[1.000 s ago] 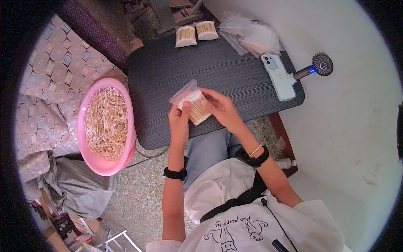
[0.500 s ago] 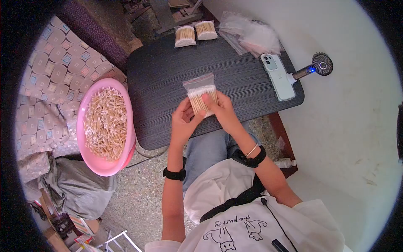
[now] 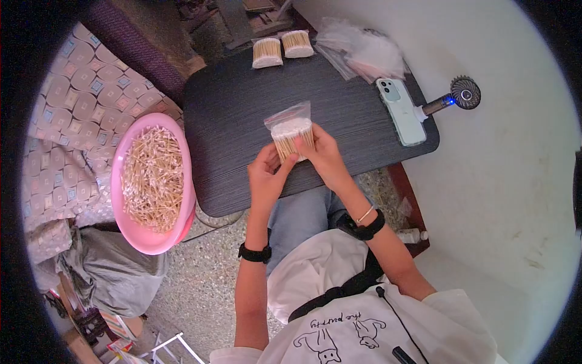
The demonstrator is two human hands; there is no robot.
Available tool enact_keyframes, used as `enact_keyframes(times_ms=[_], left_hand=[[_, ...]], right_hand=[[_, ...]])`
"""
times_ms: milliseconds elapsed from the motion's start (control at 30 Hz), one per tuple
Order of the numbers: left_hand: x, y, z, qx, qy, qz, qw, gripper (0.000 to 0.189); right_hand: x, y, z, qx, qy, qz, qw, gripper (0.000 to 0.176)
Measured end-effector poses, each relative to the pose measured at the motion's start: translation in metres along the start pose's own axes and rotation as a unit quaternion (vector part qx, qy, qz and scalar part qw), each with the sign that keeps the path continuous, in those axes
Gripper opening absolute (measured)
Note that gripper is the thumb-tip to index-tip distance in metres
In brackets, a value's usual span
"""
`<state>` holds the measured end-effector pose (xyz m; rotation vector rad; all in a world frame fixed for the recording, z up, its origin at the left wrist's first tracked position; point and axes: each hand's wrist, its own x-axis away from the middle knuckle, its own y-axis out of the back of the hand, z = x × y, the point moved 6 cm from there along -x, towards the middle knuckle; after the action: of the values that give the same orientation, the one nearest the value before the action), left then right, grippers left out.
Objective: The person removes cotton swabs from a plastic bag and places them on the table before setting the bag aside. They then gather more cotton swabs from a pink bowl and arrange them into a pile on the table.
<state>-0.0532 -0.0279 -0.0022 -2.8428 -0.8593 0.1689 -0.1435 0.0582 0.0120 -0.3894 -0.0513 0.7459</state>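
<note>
A clear plastic bag packed with cotton swabs [image 3: 293, 136] is between my hands above the near part of the dark table [image 3: 242, 109]. Its white tips face up, and the flap at its top stands unfolded. My left hand [image 3: 265, 173] grips the bag's lower left side. On the right side, my right hand [image 3: 322, 156] has its thumb pressed on the front of the bag. Two filled swab bags [image 3: 267, 53] [image 3: 297, 44] rest side by side at the table's far edge.
To the left stands a pink basin [image 3: 156, 241] of loose swabs. Empty plastic bags [image 3: 364, 51] lie at the far right corner. A phone [image 3: 403, 115] and a small fan [image 3: 465, 93] are at the right edge, near the wall [image 3: 497, 176].
The swab bag has tilted slightly, so more of its white tips show. My right hand has shifted a little up and to the right along it.
</note>
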Motion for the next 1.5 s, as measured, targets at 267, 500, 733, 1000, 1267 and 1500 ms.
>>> enact_keyframes(times_ms=[267, 500, 733, 1000, 1267, 1500], left_hand=[[0.001, 0.005, -0.002, -0.011, 0.053, 0.003, 0.999, 0.032], [0.004, 0.007, -0.001, 0.031, 0.029, 0.055, 0.998, 0.046], [0.004, 0.005, 0.001, -0.002, -0.034, 0.078, 0.996, 0.051], [0.004, 0.004, 0.0, -0.036, -0.045, 0.048, 0.997, 0.05], [0.004, 0.003, -0.001, -0.048, -0.043, 0.045, 0.997, 0.05], [0.004, 0.003, -0.001, -0.075, -0.047, 0.033, 0.996, 0.05]], right_hand=[[-0.001, 0.003, -0.006, -0.008, -0.038, 0.011, 0.999, 0.031], [-0.002, 0.011, -0.017, -0.049, -0.059, -0.017, 0.997, 0.033], [0.0, 0.01, -0.016, -0.069, -0.068, -0.007, 0.995, 0.034], [0.002, 0.007, -0.011, -0.066, -0.056, -0.007, 0.996, 0.033], [0.002, 0.006, -0.012, -0.057, -0.045, -0.003, 0.997, 0.033], [0.002, 0.005, -0.01, -0.05, -0.037, -0.008, 0.998, 0.032]])
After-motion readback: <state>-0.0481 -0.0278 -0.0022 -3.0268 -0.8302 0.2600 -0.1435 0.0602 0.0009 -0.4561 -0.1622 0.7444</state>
